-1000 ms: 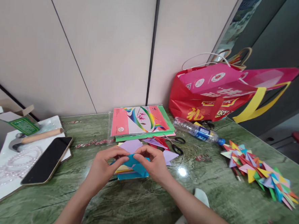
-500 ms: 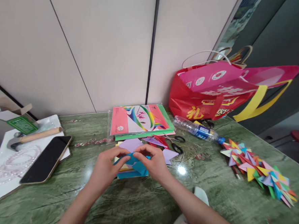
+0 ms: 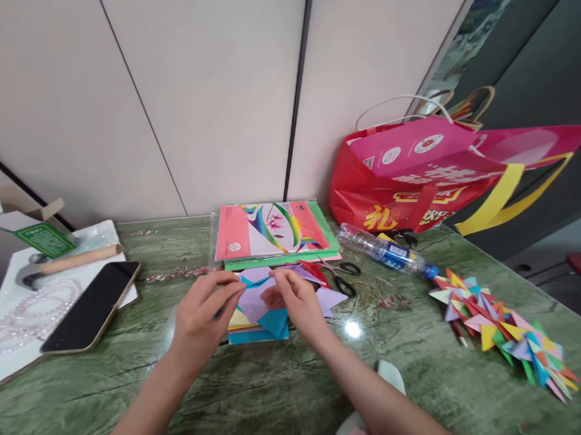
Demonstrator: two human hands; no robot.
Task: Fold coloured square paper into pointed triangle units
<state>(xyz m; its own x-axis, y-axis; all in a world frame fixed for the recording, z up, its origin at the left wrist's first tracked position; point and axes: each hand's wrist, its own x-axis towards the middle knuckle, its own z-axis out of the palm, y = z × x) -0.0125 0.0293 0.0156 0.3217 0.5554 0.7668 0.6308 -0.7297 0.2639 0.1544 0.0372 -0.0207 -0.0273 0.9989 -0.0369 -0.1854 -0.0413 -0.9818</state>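
Observation:
My left hand (image 3: 200, 317) and my right hand (image 3: 299, 303) both pinch a folded paper piece (image 3: 265, 308), light purple with blue under it, just above a small stack of coloured paper squares (image 3: 251, 333) on the green marble table (image 3: 259, 399). My fingertips close on the piece's upper edges, left and right. Beyond my hands lie loose purple and red paper pieces (image 3: 327, 300) and black-handled scissors (image 3: 343, 276).
A pack of coloured paper (image 3: 274, 233) lies by the wall. To the right are a plastic bottle (image 3: 384, 251), a red and pink bag (image 3: 421, 179) and a heap of folded coloured triangles (image 3: 504, 332). At left a phone (image 3: 93, 304), beads (image 3: 26, 316), a hammer (image 3: 66, 264) and a small box (image 3: 29, 224) sit on a white board.
My hands moved slightly away from me and spread apart. The folded piece has turned, so its purple side now shows where blue showed before.

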